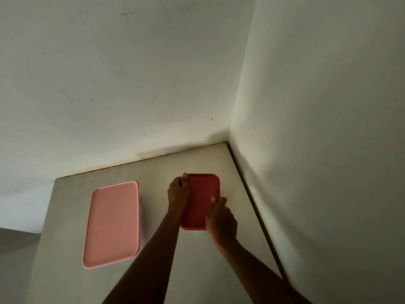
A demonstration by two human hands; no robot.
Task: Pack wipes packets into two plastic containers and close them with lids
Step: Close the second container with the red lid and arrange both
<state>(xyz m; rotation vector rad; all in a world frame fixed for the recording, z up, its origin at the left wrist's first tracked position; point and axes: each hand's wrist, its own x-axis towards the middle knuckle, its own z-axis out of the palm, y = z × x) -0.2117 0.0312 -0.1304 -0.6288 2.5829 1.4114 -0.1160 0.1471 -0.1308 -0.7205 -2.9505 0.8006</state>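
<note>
- Two lids are seen from the head view on a grey table (65,216) set into a corner of white walls (317,106).
- Toward the right of the table, a dark red lid (202,194) is held between both hands; whether a container sits beneath it cannot be told.
- Along the lid's left long edge, near its far corner, the left hand (178,194) is laid, with the fingers curled over the rim and pressed against it.
- At the lid's near right corner, the right hand (221,218) is placed, with the thumb lying on the top surface and the fingers wrapped around the edge; that corner is hidden by the hand.
- Between the two grips the lid lies flat, its far right corner left uncovered.
- Well to the left, a larger pale pink lid (112,222) is seen lying flat, apart from both hands; a thin light edge shows at its right side, but what lies under it cannot be told.
</note>
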